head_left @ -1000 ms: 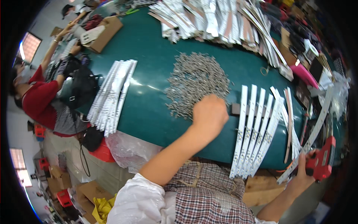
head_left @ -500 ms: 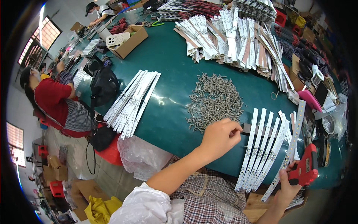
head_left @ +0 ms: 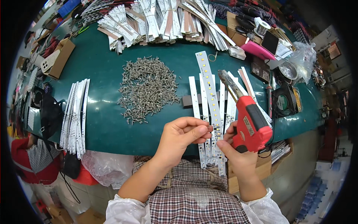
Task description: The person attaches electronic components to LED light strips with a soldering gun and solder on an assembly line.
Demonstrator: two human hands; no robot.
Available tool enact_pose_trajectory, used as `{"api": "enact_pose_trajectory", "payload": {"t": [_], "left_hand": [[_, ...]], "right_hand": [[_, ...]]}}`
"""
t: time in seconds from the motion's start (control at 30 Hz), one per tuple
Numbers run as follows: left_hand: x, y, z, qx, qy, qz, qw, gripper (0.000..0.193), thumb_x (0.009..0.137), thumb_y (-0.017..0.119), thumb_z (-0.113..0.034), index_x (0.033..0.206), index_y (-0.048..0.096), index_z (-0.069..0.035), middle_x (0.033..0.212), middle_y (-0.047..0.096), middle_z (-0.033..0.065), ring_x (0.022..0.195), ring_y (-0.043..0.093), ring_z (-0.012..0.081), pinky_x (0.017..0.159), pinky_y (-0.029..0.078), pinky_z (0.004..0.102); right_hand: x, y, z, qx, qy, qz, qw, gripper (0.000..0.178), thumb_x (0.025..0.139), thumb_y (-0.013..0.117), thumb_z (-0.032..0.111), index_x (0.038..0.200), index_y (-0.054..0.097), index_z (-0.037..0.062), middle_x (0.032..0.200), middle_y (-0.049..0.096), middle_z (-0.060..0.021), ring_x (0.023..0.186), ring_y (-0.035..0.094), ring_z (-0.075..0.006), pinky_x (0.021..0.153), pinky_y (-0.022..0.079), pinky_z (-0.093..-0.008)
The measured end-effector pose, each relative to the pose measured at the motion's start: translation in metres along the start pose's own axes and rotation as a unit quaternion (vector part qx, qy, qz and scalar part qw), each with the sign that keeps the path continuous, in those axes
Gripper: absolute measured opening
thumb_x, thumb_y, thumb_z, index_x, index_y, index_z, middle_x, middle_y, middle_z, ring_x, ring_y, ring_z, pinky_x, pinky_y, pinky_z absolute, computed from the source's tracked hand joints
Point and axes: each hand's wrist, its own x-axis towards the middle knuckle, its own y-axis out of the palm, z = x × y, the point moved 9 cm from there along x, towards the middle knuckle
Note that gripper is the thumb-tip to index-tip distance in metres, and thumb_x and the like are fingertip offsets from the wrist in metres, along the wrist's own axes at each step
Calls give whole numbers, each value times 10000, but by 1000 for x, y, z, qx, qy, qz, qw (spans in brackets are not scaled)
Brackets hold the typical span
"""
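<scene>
Left hand (head_left: 181, 137) pinches the LED strip (head_left: 210, 98) in its grip; right hand (head_left: 238, 155) is clamped on the red power screwdriver (head_left: 249, 125).

My left hand (head_left: 181, 136) is raised before my chest with thumb and forefinger pinched together, its forearm rising from the lower edge, while my right hand (head_left: 238, 153) sits close beside it, fingers curled tight, forefinger stretched toward the left.

From my feed, my left hand (head_left: 181, 137) covers whatever its pinched fingertips hold, my right hand (head_left: 238, 155) hides the red tool's (head_left: 250, 125) grip, the grey screws (head_left: 147, 89) blur into one heap, and the seated co-worker (head_left: 31, 158) is cut off by the rim.
</scene>
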Motion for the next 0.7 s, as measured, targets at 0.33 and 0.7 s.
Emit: {"api": "enact_pose_trajectory", "payload": {"t": [0.33, 0.7], "left_hand": [[1, 3, 7, -17, 8, 5, 1000, 183, 883, 705, -108, 1029, 654, -11, 946, 692, 81, 827, 669, 127, 730, 546, 256], [2, 3, 7, -22, 7, 12, 1000, 193, 881, 707, -109, 1036, 634, -19, 958, 686, 74, 839, 660, 126, 734, 536, 258]], "right_hand": [[0, 5, -5, -10, 1, 67, 998, 418, 819, 702, -62, 1168, 487, 20, 882, 561, -6, 764, 544, -48, 653, 454, -201], [-1, 5, -6, 23, -1, 62, 998, 434, 795, 713, -82, 1156, 490, 13, 890, 557, -19, 769, 538, -51, 667, 456, -196]]}}
